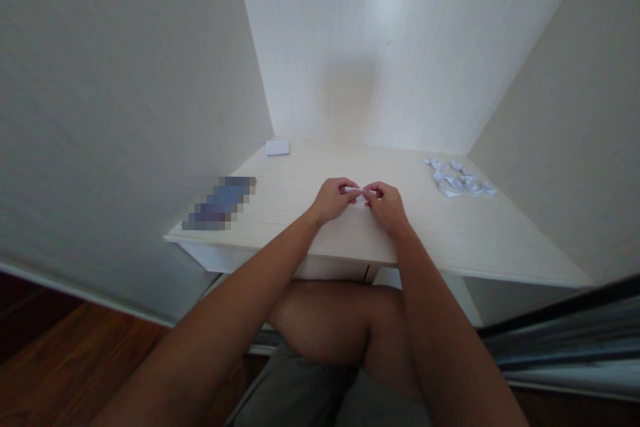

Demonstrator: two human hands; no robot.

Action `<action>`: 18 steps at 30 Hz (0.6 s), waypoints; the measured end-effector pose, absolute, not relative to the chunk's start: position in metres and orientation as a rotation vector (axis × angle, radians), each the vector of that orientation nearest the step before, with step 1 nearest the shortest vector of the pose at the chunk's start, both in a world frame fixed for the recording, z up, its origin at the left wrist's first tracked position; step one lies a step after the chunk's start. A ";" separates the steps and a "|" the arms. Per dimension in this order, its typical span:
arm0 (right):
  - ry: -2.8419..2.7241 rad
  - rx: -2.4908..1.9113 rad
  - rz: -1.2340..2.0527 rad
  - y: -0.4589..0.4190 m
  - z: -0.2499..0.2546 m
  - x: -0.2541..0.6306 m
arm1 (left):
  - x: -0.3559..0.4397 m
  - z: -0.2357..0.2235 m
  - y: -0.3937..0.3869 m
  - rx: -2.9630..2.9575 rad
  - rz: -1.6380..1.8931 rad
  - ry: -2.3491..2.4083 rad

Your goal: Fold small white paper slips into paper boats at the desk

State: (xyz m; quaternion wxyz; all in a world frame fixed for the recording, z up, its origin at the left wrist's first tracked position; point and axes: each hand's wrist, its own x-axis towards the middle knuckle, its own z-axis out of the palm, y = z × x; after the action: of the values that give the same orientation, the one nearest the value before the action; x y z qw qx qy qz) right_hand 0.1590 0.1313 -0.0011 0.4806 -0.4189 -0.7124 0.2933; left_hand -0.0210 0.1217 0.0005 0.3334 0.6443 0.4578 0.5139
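Observation:
Over the middle of the white desk (295, 213), my left hand (334, 200) and my right hand (387, 205) meet at the fingertips. Between them is a small piece of white paper (354, 189), pinched at its left part by my left fingers and at its right part by my right thumb and fingers. Much of the paper is hidden behind the fingers, so its exact fold cannot be made out. Several small twisted or folded white paper pieces (453, 180) lie in a loose group on the right side of the desk.
A stack of white paper slips (277, 147) sits at the back left corner. On the left lies a flat, blurred-out dark blue object (223, 203). White panels (400, 47) enclose the desk at the back and both sides. My legs (330, 320) are under its front edge.

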 end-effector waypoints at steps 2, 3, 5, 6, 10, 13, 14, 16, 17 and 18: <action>-1.747 -1.028 0.692 0.130 0.000 0.159 | -0.021 0.002 0.121 1.691 1.338 1.209; -1.752 -1.032 0.675 0.130 0.000 0.159 | -0.020 0.003 0.120 1.693 1.337 1.217; -1.764 -1.040 0.629 0.129 0.001 0.158 | -0.020 0.004 0.119 1.691 1.342 1.234; -1.771 -1.042 0.604 0.128 0.001 0.157 | -0.019 0.004 0.119 1.688 1.346 1.241; -1.800 -1.035 0.522 0.126 0.003 0.156 | -0.019 0.004 0.119 1.662 1.353 1.242; -1.805 -1.035 0.500 0.127 0.003 0.157 | -0.019 0.002 0.121 1.628 1.357 1.217; -1.802 -1.039 0.501 0.128 0.002 0.157 | -0.019 0.001 0.121 1.611 1.361 1.204; -1.790 -1.050 0.514 0.130 0.001 0.158 | -0.019 -0.001 0.123 1.570 1.376 1.173; -1.783 -1.056 0.525 0.131 0.000 0.158 | -0.019 -0.002 0.124 1.549 1.384 1.157; -1.777 -1.060 0.537 0.132 -0.001 0.158 | -0.019 -0.003 0.124 1.530 1.392 1.142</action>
State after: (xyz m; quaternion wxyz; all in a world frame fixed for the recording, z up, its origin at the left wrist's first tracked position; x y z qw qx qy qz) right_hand 0.1584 0.1318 -0.0006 0.4814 -0.4347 -0.7286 0.2200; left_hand -0.0188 0.1243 -0.0032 0.3797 0.5992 0.4471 0.5449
